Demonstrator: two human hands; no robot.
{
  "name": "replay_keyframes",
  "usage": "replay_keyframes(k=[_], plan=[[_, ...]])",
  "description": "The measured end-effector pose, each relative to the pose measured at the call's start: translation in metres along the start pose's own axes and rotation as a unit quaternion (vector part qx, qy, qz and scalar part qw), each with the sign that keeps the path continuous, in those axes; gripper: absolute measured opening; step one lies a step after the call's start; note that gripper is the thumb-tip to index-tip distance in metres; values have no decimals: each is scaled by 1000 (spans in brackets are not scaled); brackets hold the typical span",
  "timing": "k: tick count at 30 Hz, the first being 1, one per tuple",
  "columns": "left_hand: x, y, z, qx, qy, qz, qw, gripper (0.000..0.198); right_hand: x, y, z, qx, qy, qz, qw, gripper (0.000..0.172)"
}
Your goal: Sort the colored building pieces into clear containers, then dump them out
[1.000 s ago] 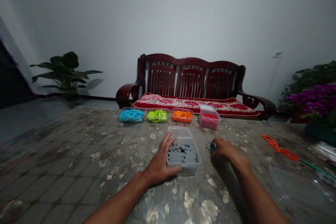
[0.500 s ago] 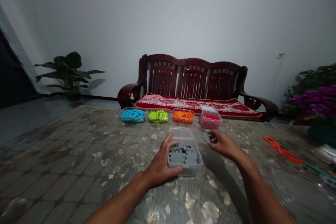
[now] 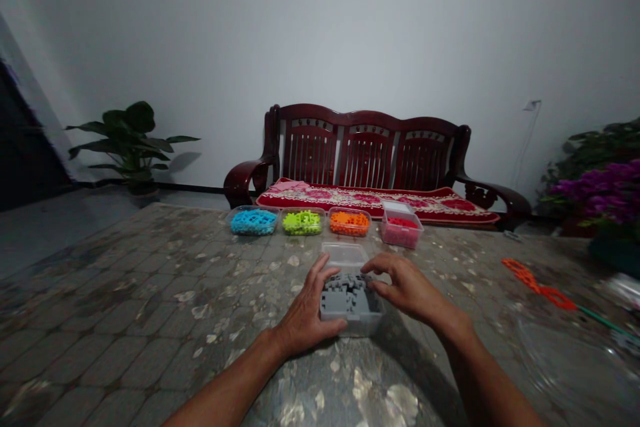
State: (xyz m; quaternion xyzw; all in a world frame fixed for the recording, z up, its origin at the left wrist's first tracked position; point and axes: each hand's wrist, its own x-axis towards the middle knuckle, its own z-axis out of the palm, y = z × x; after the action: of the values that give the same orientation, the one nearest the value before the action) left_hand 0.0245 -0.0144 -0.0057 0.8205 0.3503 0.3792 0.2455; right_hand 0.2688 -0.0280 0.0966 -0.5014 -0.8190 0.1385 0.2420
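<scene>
My left hand (image 3: pixel 310 307) grips the left side of a clear plastic box (image 3: pixel 357 327), its thumb along the front and its fingers along the rear rim. Inside lie grey interlocking puzzle-like plastic pieces (image 3: pixel 345 300), and the hinged lid (image 3: pixel 344 253) is folded back behind. Over the box's right edge, my right hand (image 3: pixel 407 287) has its thumb and forefinger apart, the fingertips at the grey pieces. No piece shows clearly between those fingers.
Behind stand boxes of blue pieces (image 3: pixel 254 221), lime-green pieces (image 3: pixel 302 221), orange pieces (image 3: pixel 350 222) and red pieces (image 3: pixel 402 229). To the right lie an orange linked strip (image 3: pixel 537 285) and a clear plastic lid (image 3: pixel 575 353) on the patterned tablecloth (image 3: pixel 200 347). A wooden bench (image 3: pixel 365 147) is beyond.
My right hand has moved left from beside the box to over its right edge. The grey piece it held in the air no longer shows apart from the pile. My left hand stays put.
</scene>
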Motion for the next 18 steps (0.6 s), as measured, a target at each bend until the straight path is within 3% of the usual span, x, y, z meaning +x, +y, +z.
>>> replay_keyframes(k=[5, 9, 14, 18], plan=[[-1, -4, 2, -2, 6, 6, 1000, 96, 3, 1, 12, 18, 6, -8, 1000, 21], [-1, -5, 2, -2, 7, 6, 1000, 100, 6, 19, 19, 112, 41, 30, 992, 19], [-1, -6, 3, -8, 22, -14, 1000, 107, 7, 48, 27, 253, 124, 116, 952, 27], [0, -7, 5, -38, 53, -48, 997, 110, 5, 61, 56, 361, 114, 173, 909, 44]])
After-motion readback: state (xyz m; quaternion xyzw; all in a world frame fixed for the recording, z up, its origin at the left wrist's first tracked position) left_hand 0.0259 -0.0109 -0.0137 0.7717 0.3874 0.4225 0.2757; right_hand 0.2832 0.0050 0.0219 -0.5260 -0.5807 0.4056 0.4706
